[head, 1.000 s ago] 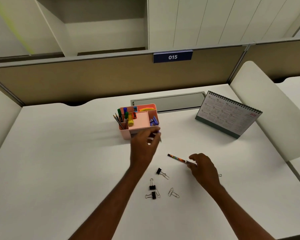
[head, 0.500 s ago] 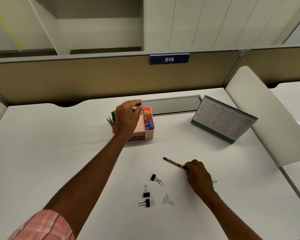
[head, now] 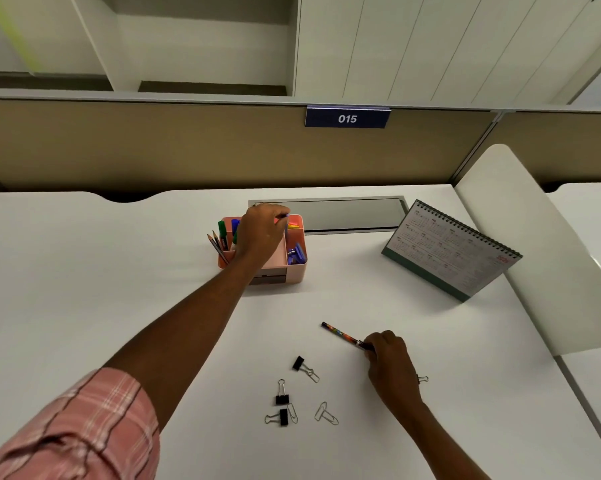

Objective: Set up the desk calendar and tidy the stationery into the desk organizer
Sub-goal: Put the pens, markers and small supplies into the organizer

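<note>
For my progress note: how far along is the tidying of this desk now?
Done: the desk calendar stands open at the right, and the pink organizer already holds markers and pencils. In hand: the left hand holds a thin pen over the organizer; the right hand grips a patterned pencil on the desk. Left: three black binder clips and several paper clips lie loose.

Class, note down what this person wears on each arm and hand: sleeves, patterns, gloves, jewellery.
The left arm wears a pink checked fabric sleeve with white and dark lines, ending near the elbow. The right arm shows no sleeve in view. The left hand and right hand are bare: no gloves, rings or watch visible.
</note>
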A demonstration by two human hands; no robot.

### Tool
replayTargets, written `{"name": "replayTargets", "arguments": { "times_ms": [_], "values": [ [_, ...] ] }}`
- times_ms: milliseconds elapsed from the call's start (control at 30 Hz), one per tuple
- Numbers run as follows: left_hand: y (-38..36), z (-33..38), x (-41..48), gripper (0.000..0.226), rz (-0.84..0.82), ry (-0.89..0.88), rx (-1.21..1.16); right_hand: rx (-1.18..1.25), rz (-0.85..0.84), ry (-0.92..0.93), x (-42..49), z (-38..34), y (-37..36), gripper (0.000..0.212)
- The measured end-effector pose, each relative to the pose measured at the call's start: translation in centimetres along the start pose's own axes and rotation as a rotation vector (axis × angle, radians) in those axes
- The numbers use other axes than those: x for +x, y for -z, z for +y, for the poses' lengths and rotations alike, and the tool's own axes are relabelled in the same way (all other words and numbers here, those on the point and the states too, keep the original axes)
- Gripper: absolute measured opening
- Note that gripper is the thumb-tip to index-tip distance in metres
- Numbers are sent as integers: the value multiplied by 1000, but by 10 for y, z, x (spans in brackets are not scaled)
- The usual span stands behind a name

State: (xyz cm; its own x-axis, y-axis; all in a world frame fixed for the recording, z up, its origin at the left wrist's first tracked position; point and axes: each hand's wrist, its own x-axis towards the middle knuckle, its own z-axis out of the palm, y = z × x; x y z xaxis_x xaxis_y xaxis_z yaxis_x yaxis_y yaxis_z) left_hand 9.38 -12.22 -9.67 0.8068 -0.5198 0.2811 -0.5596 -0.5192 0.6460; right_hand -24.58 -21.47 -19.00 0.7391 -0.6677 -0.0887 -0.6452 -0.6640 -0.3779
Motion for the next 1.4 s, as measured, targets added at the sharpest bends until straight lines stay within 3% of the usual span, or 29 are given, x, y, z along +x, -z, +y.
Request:
{"name": "replayTargets", "arguments": {
  "times_ms": [700,1067,1267,1400],
  "values": [
    [-16,-10,9,34,-157,21,126,32,-98,-17,10,-4,12,26],
    [-8,0,1,41,-137,87,124,713,10,-217,45,-32,64,25],
    [0,3,-12,41,-59,118,90,830,122,-122,83,-66,96,24],
    [7,7,-24,36,-3,111,62,778,225,6,117,-92,117,22]
  ]
}}
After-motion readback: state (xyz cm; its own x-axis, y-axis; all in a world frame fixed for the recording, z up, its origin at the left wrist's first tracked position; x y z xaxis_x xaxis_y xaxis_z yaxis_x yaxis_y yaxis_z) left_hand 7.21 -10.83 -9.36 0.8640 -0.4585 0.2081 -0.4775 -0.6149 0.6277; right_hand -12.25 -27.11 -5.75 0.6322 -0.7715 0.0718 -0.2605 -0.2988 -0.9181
